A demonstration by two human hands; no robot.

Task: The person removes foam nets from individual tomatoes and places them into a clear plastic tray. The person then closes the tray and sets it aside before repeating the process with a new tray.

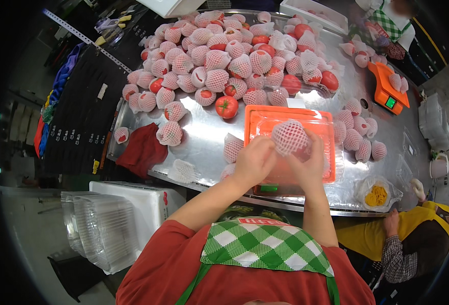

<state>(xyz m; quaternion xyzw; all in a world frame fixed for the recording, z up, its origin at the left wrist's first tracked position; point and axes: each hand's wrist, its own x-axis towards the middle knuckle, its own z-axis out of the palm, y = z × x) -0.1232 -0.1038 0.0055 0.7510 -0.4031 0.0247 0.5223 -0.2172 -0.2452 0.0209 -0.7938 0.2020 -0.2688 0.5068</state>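
Note:
Above the orange weighing scale (249, 122), both hands meet at a tomato in a white foam net (289, 137). My left hand (255, 160) pinches the net's near left side, fingers closed. My right hand (308, 161) curves round the tomato's right side. Under them a clear plastic box (313, 118) rests on the scale. Left of the scale lies another netted tomato (232, 147), partly behind my left hand. A bare red tomato (227, 107) sits at the front of a big heap of netted tomatoes (204, 56).
Beside the heap lie a dark red cloth (142, 151) and an empty foam net (182, 171). More netted tomatoes (357, 137), a bag of yellow bands (376, 195) and a second orange scale (385, 91) are to the right. Clear boxes (102, 229) are stacked left. People stand nearby.

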